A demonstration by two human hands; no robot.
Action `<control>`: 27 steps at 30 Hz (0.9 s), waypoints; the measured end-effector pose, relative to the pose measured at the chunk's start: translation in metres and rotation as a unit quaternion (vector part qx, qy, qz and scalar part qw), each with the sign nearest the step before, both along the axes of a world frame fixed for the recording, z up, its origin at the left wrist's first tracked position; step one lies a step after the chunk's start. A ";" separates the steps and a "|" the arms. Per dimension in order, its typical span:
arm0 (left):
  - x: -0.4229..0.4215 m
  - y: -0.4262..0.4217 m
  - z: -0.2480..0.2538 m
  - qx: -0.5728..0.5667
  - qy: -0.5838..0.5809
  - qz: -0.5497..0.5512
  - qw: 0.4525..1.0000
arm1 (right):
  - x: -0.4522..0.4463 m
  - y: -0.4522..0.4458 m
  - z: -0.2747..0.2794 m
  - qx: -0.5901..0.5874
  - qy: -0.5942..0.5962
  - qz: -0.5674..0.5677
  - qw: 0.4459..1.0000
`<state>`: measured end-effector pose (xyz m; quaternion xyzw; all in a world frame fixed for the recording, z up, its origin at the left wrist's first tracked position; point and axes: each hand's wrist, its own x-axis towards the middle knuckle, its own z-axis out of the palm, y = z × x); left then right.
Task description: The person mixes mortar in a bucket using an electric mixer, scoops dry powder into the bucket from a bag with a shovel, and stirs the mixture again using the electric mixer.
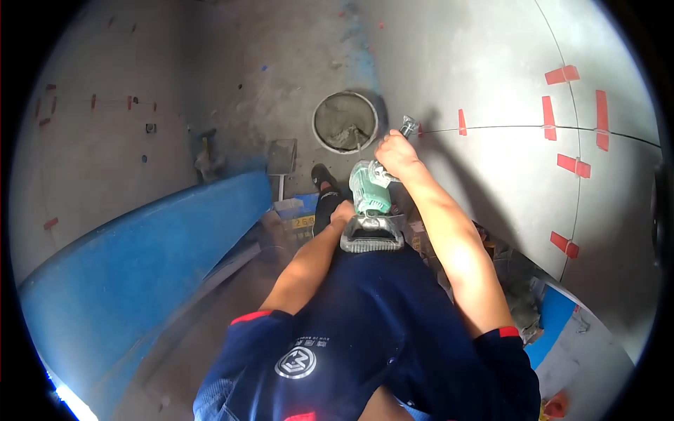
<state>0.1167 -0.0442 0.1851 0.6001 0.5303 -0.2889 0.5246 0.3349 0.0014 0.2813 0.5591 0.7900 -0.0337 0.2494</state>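
Grey walls (pixel 463 56) | 1 bucket (pixel 344 116) | 1 mixer (pixel 370 191) | left hand (pixel 343 212), right hand (pixel 397 154): both gripping mixer

The person's bare left arm is bending forward, with the left hand (pixel 342 212) low near the midline, its finger pose unclear. The bare right arm is reaching farther forward, the right hand (pixel 397 154) clenching in a fist.

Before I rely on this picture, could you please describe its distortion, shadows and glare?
Head view: black rounded border, with the right-hand wall's seams bowed; head view: dark shadow on that wall, beside the brightly lit right forearm; head view: white glare at lower left.
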 end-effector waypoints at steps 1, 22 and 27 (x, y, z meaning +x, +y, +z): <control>-0.002 -0.001 -0.024 0.012 -0.019 -0.024 0.999 | 0.001 0.001 0.004 0.004 0.008 0.001 1.000; -0.021 0.010 0.038 0.128 -0.011 -0.148 0.981 | 0.027 -0.089 -0.006 0.017 0.172 -0.215 0.961; -0.019 0.020 0.048 0.150 0.000 -0.166 0.975 | 0.026 -0.095 -0.008 0.043 0.179 -0.243 0.952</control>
